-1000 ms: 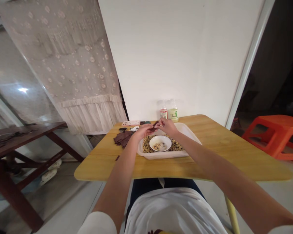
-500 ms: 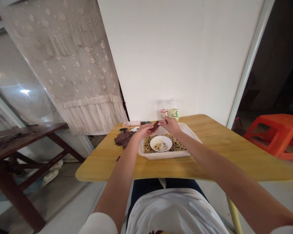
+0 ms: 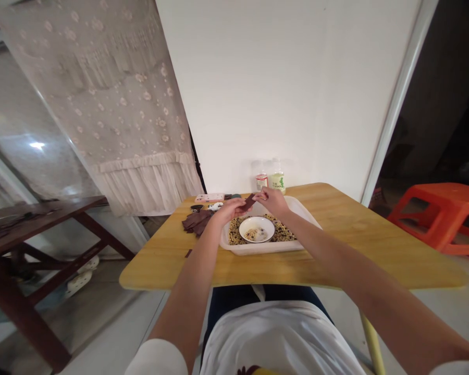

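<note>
A dark brown strip [image 3: 250, 201] is held above the far edge of the tray, its lower end hidden in the fingers of the left hand [image 3: 229, 211]. The left hand is closed on it in a pinch. The right hand [image 3: 268, 202] is raised just beside it, with its fingertips at or near the strip's upper end. From this view, I cannot confirm whether the right hand is gripping the strip or only touching it. The strip's material is also hard to make out at this size.

The raised position appears to keep the strip clear of the white plastic tray [image 3: 266, 249] below. The tray is spread with mixed beans [image 3: 285, 234], and a white bowl [image 3: 257, 219] sits in the middle of them, holding a pale, grainy mixture [image 3: 254, 234] whose contents cannot be identified.

To the left of the tray lies a pile of similar strips [image 3: 195, 221], within easy reach of the left hand, with a loose dark scrap [image 3: 188, 253] nearer the person. All of this rests on a wooden surface [image 3: 172, 260]. Along its far edge stand two bottles [image 3: 269, 179], their labels illegible, and a pink flat case [image 3: 210, 197] lies nearby. An orange stool [image 3: 437, 219] is cut off at the right of the frame.
</note>
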The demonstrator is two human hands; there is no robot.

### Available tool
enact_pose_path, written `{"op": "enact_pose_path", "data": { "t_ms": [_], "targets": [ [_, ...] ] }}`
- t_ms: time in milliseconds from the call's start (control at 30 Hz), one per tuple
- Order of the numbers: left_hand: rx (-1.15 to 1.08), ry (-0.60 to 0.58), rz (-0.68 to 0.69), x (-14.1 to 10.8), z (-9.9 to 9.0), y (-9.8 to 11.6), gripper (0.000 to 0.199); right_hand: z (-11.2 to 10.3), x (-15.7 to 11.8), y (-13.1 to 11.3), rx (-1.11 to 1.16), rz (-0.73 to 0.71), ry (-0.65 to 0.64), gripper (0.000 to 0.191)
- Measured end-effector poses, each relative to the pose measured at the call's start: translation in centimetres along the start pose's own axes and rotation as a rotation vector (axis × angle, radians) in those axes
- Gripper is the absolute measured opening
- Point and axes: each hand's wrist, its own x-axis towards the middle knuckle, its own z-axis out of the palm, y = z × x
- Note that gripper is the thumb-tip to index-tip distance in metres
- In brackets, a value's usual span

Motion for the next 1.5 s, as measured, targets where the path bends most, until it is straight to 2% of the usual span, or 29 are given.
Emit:
{"op": "enact_pose_path", "data": {
  "t_ms": [167,367,567,867,1133,1333,1500],
  "targets": [
    [-0.011,-0.019,0.029,-0.12,0.03,0.1,0.014,0.27,-0.17,-0.58,0.001,-0.086,-0.084,0.035],
    [-0.001,-0.006,0.014,-0.17,0.11,0.08,0.012,-0.05,-0.07,-0.12,-0.022,-0.008,0.002,0.033],
    [0.002,0.008,0.055,-0.06,-0.09,-0.06,0.014,0.22,-0.23,-0.87,-0.055,-0.089,-0.106,0.035],
    [0.013,0.031,0.035,-0.16,0.29,0.22,0.01,0.03,-0.21,-0.14,0.032,-0.041,-0.059,0.035],
    [0.013,0.028,0.029,-0.19,0.37,0.23,0.01,0.03,-0.21,-0.54,-0.045,-0.05,-0.044,0.037],
    [0.026,0.011,0.034,0.03,0.21,0.04,0.013,0.14,-0.27,-0.57,0.005,-0.077,-0.136,0.035],
    [0.011,-0.01,0.023,0.09,0.25,0.08,0.014,-0.11,-0.29,-0.33,-0.045,-0.007,-0.025,0.034]
  ]
}}
